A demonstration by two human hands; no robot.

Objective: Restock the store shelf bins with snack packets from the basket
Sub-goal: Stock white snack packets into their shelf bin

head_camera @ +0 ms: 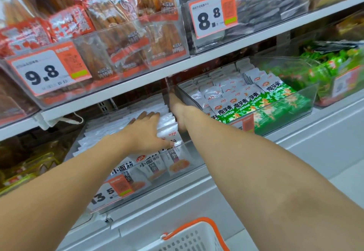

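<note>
A clear shelf bin (195, 158) on the lower shelf holds rows of white snack packets (151, 166) with black lettering. My left hand (146, 130) lies flat on top of those packets, fingers straight, thumb against a front packet. My right hand (178, 111) reaches along the bin's right wall toward the back, fingers straight; whether it touches the packets or the wall I cannot tell. The white basket (195, 237) with an orange handle sits at the bottom edge; its contents are hidden.
To the right stands a clear bin of green and white packets (256, 105), then a bin of green packets (323, 67). The upper shelf (216, 54) carries bins of red and dark packets with price tags 9.8 (45, 71) and 8.8 (211, 14).
</note>
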